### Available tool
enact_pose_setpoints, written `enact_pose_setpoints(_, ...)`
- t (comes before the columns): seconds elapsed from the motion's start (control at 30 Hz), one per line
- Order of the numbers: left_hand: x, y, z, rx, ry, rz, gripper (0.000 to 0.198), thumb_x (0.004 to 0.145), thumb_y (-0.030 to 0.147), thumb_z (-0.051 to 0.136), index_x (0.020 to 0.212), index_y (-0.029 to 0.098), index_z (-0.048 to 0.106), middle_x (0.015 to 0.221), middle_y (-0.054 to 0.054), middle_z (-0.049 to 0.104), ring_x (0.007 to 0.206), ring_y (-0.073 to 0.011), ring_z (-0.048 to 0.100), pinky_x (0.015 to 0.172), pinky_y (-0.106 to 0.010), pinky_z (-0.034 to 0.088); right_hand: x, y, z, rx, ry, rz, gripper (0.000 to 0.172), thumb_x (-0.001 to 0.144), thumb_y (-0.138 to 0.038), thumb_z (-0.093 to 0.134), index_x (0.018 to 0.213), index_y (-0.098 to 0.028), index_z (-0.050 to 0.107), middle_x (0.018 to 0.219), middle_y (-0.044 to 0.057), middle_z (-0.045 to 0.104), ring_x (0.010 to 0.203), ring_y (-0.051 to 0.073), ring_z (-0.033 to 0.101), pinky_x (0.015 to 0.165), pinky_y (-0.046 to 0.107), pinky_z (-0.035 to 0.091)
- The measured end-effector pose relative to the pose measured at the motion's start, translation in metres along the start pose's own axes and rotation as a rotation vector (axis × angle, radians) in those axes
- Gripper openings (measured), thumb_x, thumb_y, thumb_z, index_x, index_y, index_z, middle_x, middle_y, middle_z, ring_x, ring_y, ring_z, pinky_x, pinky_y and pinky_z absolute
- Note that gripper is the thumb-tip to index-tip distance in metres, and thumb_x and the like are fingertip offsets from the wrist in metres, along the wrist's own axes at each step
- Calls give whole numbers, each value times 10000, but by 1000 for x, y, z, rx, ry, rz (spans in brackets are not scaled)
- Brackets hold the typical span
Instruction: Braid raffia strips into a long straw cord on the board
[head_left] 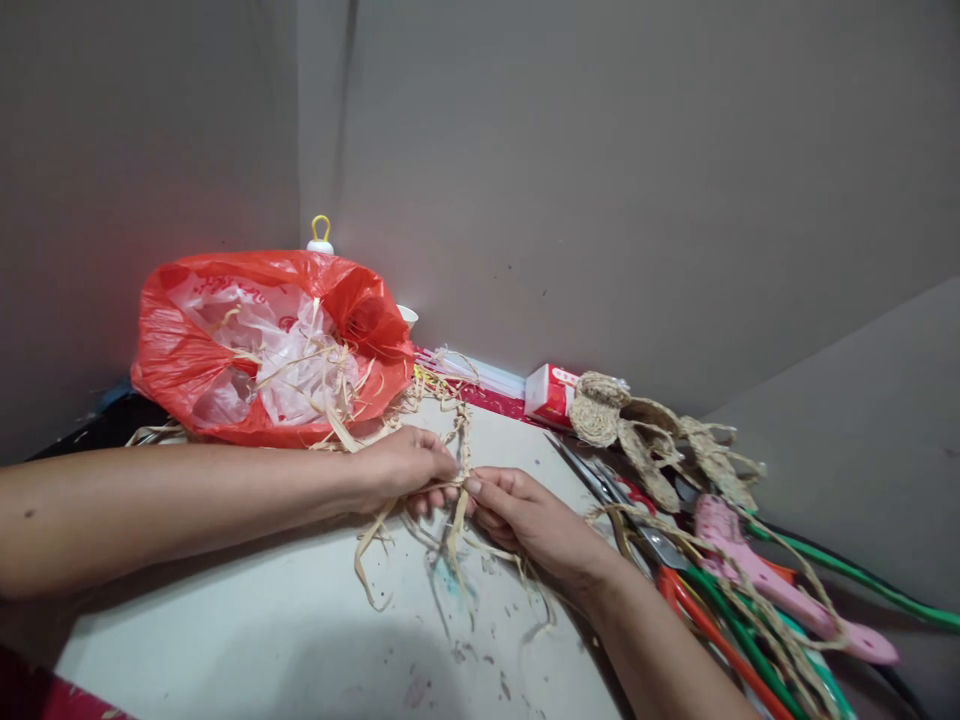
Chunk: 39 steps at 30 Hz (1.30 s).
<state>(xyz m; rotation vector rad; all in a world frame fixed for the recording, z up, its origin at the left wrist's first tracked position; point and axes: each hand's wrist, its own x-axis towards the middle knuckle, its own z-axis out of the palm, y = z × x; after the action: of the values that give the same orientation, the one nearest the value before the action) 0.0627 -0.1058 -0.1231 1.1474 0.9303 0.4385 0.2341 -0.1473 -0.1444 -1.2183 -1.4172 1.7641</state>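
A pale braid of dry plant fibre [464, 437] runs up from between my hands toward the back of the white board. My left hand [411, 467] pinches the strands at the braid's lower end. Close beside it, my right hand [517, 510] grips the same strands between thumb and forefinger. Loose fibre ends [456, 535] hang down below the fingers and spread over the board. To the left, a red plastic bag [180, 345] stands open with a white plastic bag [289, 365] and more fibre strands in it.
A white board [300, 620] with stains lies under my hands. At right are scissors [664, 548], a pink-handled tool [780, 580], woven fibre pieces [600, 405], a red-and-white box [550, 393] and a green cord [870, 575]. Grey walls [600, 180] meet behind.
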Motion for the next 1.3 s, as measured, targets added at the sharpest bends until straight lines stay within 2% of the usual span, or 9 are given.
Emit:
enact_pose_setpoints(0.13, 2, 9, -7, -19, -133, -108, 133, 713, 185, 583, 601, 116, 562, 521, 11, 543, 359, -28, 388, 344, -147, 262, 1, 1, -1, -48, 8, -5, 362, 856, -495, 515, 709, -164, 530, 453, -95, 273, 412, 65, 154, 394, 213, 105)
enact_pose_setpoints(0.27, 3, 14, -12, 16, -136, -147, 99, 653, 162, 657, 604, 117, 583, 458, 37, 485, 347, -30, 338, 338, -153, 236, 2, 4, 2, -214, 60, -68, 395, 862, -524, 489, 690, -169, 518, 501, -75, 298, 444, 75, 191, 409, 212, 154)
enact_pose_setpoints(0.43, -1, 24, -10, 70, -92, -217, 147, 669, 41, 530, 556, 117, 586, 427, 12, 503, 344, -52, 350, 346, -168, 277, 4, 2, 13, -444, 155, -215, 382, 889, -486, 452, 709, -172, 574, 633, -3, 490, 612, 130, 424, 578, 227, 354)
enact_pose_setpoints(0.53, -7, 27, -2, 73, -67, -251, 222, 669, 7, 451, 533, 126, 578, 441, -1, 534, 360, -76, 418, 392, -190, 370, 5, 0, 19, -383, 188, -236, 363, 879, -464, 475, 693, -172, 587, 695, 26, 576, 703, 164, 505, 689, 253, 400)
enact_pose_setpoints(0.63, -15, 23, 8, 100, -15, -190, 237, 692, 28, 439, 524, 127, 574, 465, -24, 565, 411, -103, 503, 454, -211, 428, 5, -1, 25, -118, 171, -154, 379, 851, -458, 514, 619, -161, 563, 528, -9, 498, 486, 100, 407, 519, 217, 368)
enact_pose_setpoints(0.77, -21, 12, 17, 227, 62, -94, 168, 684, 78, 460, 569, 138, 567, 504, -44, 596, 416, -129, 514, 436, -226, 393, 4, 1, 27, 208, 142, 16, 394, 785, -440, 597, 532, -169, 463, 390, -89, 310, 345, 33, 130, 340, 191, 111)
enact_pose_setpoints(0.97, -19, 2, 17, 796, 230, 235, 103, 680, 136, 494, 592, 162, 541, 574, -53, 602, 531, -149, 521, 489, -229, 333, 5, 1, 28, 393, 120, 45, 425, 692, -407, 694, 530, -191, 366, 401, -115, 267, 339, 12, 129, 326, 166, 74)
enact_pose_setpoints(1.07, -18, 1, 18, 1047, 228, 304, 130, 696, 149, 468, 614, 149, 568, 635, -90, 619, 581, -172, 523, 510, -249, 309, 5, 0, 31, 374, 149, 31, 442, 680, -416, 699, 516, -192, 356, 394, -116, 267, 336, 10, 138, 322, 161, 81)
enact_pose_setpoints(1.3, -32, 3, 21, 1023, 154, 271, 220, 684, 180, 492, 855, 137, 624, 754, -70, 652, 648, -175, 568, 531, -234, 353, 5, 1, 36, 304, 248, -39, 414, 662, -393, 710, 511, -183, 387, 370, -111, 298, 320, 9, 170, 323, 164, 111)
